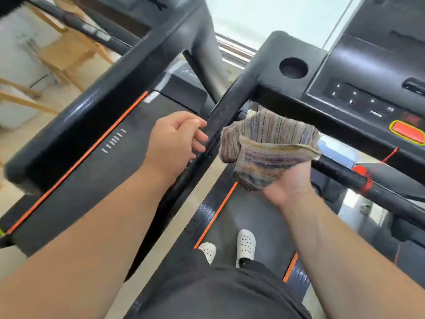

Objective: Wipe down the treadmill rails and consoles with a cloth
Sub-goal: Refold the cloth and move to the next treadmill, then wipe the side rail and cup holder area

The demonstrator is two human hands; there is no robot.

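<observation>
You are standing on the treadmill belt [253, 217], your white shoes [245, 245] near its left edge by the orange stripe. Your right hand [289, 180] is clenched around a bunched striped cloth [269, 143], held up just beside the left rail [220, 120]; whether the cloth actually touches the rail is hard to tell. Your left hand [174, 139] is loose and holding nothing, its fingertips [200, 137] resting on or just short of the rail's outer side. Beyond the cloth, the rail meets the console [358, 72] at its near-left corner, next to the round cup hole [293, 67], with the number keys and the orange stop button [408, 132] further right.

Watch two things, I'd say. Wadded this tightly, the cloth may only skim the rail's top and miss its sides. And once you reach the console, a firm swipe over the keys could press one and start the belt beneath you.
</observation>
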